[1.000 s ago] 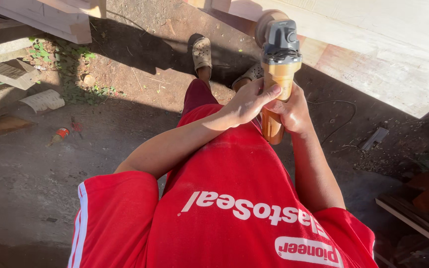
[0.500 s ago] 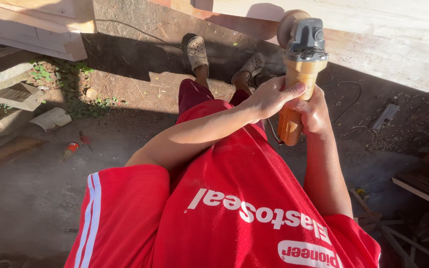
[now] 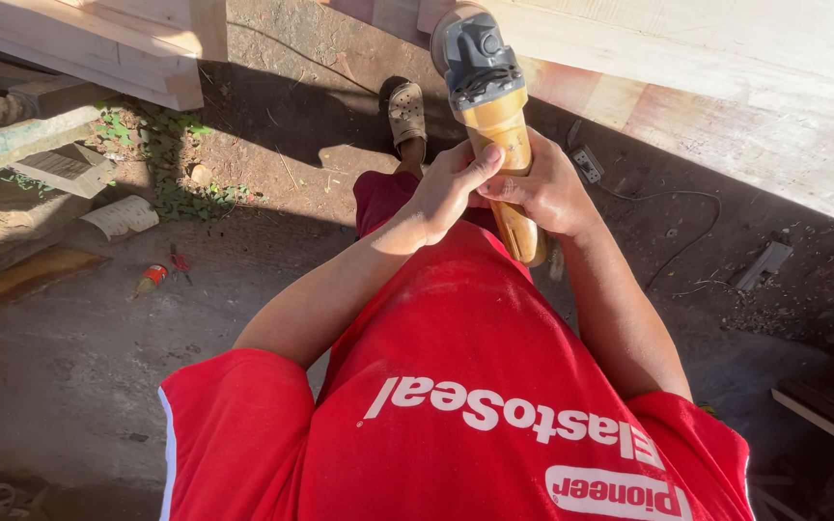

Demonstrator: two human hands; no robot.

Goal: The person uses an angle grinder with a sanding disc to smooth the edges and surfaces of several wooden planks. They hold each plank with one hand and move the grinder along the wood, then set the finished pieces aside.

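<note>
Both my hands grip a yellow angle grinder point(image 3: 496, 116) with a grey head, held upright in front of my chest. My left hand point(image 3: 446, 193) wraps the yellow body from the left, thumb on top. From the other side, my right hand point(image 3: 542, 193) clasps the same body. The grinder's disc end is up against the edge of a pale wooden board point(image 3: 726, 68) at the top right. My red shirt fills the lower part of the view, and one sandalled foot point(image 3: 405, 114) stands on the dirt below the tool.
Pale planks point(image 3: 108, 43) lie at the top left above a patch of weeds. A carved wooden post point(image 3: 12, 121), a small red can point(image 3: 151, 279) and scraps lie at left. A power cord and socket strip point(image 3: 591, 166) trail on the ground at right.
The grinder and both hands have shifted left and slightly up in the view, and the head has turned so that more ground shows at right. Both hands kept their grip.
</note>
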